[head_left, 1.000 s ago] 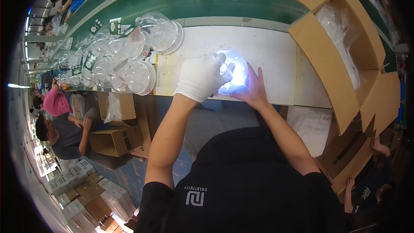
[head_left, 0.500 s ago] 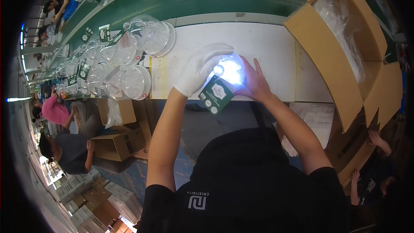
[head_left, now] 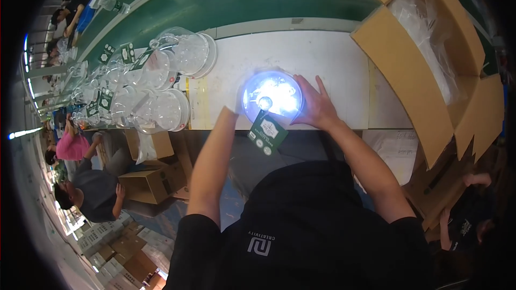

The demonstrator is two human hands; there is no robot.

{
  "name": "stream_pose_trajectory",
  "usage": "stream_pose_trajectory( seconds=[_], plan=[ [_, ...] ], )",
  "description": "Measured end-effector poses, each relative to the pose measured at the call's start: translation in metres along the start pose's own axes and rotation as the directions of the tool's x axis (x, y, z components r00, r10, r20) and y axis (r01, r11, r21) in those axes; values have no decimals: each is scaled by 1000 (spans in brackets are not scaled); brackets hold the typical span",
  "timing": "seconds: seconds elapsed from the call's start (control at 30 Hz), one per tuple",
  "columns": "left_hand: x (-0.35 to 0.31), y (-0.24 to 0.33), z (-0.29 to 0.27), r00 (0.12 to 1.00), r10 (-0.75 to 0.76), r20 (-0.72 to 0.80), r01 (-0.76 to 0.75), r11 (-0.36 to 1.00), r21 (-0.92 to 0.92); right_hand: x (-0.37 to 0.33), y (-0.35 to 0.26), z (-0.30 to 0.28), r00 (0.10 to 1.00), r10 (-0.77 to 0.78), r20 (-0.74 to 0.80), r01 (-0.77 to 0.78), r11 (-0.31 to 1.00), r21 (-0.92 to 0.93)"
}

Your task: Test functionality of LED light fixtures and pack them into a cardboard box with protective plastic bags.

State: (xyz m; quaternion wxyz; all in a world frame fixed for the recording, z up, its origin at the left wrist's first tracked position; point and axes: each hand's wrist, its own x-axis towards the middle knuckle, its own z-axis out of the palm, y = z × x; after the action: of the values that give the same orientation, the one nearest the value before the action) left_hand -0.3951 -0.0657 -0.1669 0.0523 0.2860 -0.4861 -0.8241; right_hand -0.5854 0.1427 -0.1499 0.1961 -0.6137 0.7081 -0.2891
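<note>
A clear dome glows bright white from inside, held above the front of the white tabletop. Its small round knob faces up, and a green card tag hangs from it over the table edge. My left hand, in a white glove, supports the dome from the left; its fingers are mostly hidden behind the dome and the glare. My bare right hand grips the dome's right side, with some fingers stretched upward past it.
Several similar clear domes with green tags stand at the left. A large open carton lined with clear plastic stands at the right. Beyond the white tabletop runs a green conveyor. Co-workers sit at the left and lower right.
The lit dome has tipped so its round top faces up more fully, and shifted slightly left. My left hand has moved from its upper left side down behind it. The tag swung slightly downward.
</note>
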Motion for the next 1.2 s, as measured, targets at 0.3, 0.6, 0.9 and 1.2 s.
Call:
stream_pose_trajectory(
  seconds=[0.3, 0.6, 0.9, 1.2],
  plan=[
    [-63, 58, 102, 686, 689, -236, -522, 691, 499, -1, 12, 16, 998, -67, -9, 66, 991, -116],
    [-63, 18, 61, 571, 819, -63, -562, 445, 697, 5, 1, 13, 999, -37, -27, 35, 996, -86],
    [-82, 36, 75, 694, 719, -36, -437, 460, 773, -5, 30, 25, 990, -23, 137, 45, 987, -157],
    [-76, 36, 67, 647, 762, -21, -510, 453, 732, 7, 6, 14, 992, -49, 116, 69, 982, -174]
  ],
)
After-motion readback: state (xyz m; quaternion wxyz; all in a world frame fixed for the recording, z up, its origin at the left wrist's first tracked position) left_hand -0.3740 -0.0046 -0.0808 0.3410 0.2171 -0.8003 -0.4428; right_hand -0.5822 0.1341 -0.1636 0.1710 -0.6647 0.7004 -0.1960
